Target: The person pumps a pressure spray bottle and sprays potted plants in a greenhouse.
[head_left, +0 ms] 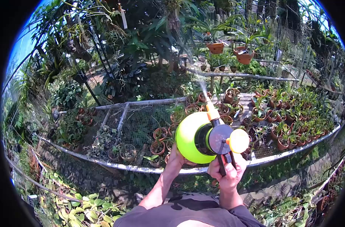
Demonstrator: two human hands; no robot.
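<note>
A lime-green pump sprayer (190, 137) is held out in front of me, tilted with its orange nozzle (212, 109) pointing away toward the plants. A fine white spray leaves the nozzle and drifts up and away. My left hand (175, 157) supports the round tank from its left and underside; most of its fingers are hidden behind the tank. Wrapped around the black handle is my right hand (233, 172), just below the round yellow pump knob (238, 141). Beyond the sprayer stand several potted plants (157, 147) in terracotta pots.
A wire mesh bench (142, 123) with a pale frame curves across in front of me. Many potted plants (290, 117) crowd its right side. Two hanging pots (243, 56) are suspended farther back. Broad-leaved plants (91, 212) grow low at the left, near my body.
</note>
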